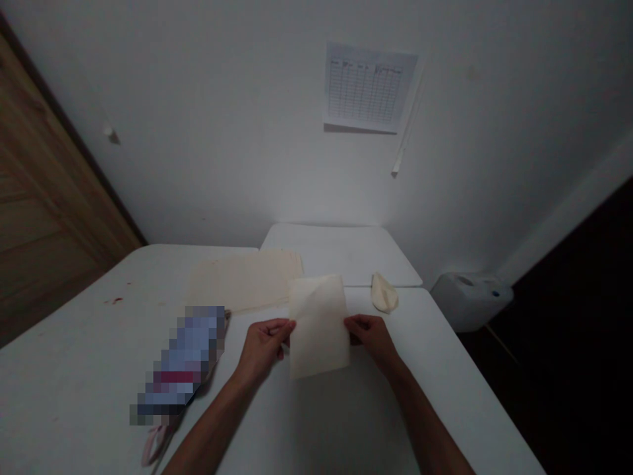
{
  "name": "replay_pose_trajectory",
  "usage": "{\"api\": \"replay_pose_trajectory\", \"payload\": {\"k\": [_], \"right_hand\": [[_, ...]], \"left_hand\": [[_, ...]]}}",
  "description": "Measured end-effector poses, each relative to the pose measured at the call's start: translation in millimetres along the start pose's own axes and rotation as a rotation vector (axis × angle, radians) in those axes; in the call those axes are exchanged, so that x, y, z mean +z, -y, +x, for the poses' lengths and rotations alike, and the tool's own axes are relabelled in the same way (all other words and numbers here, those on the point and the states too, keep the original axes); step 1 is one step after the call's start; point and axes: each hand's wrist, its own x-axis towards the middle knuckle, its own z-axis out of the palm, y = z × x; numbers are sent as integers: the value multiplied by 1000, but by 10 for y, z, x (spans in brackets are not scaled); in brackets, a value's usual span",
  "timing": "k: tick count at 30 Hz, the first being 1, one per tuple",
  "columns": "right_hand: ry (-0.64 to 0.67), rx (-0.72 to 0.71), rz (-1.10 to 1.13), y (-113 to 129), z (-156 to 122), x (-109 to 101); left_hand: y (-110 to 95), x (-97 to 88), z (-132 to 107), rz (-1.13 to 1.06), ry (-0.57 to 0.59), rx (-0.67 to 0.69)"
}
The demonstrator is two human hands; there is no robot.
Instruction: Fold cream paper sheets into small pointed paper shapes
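Note:
Between my two hands a cream rectangular sheet of paper (319, 330) is held up above the white table (341, 429). My left hand (267, 340) pinches its left edge between thumb and fingers. On the opposite edge, my right hand (370, 333) grips it the same way. Behind the sheet and to the left, larger cream sheets (247, 280) lie flat on the table. A small folded cream piece (383, 293) rests beyond my right hand.
A blurred-out bluish item (185, 359) with a pink strap (154, 445) lies left of my left forearm. A printed chart (370, 87) hangs on the wall. Past the table's right edge stands a whitish plastic container (467, 300). Wooden boards (54, 191) are at far left.

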Motion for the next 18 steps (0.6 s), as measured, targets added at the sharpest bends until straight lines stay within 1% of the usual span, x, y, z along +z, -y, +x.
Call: {"api": "replay_pose_trajectory", "payload": {"k": [3, 8, 14, 18], "right_hand": [[-2, -10, -30, 11, -14, 9], [-68, -42, -52, 15, -3, -2], [-128, -73, -44, -10, 29, -32], [-165, -77, -46, -12, 30, -44]], "left_hand": [[4, -8, 6, 14, -19, -3], [41, 6, 21, 73, 5, -35], [63, 54, 3, 135, 123, -66], [54, 82, -29, 158, 177, -84]]}}
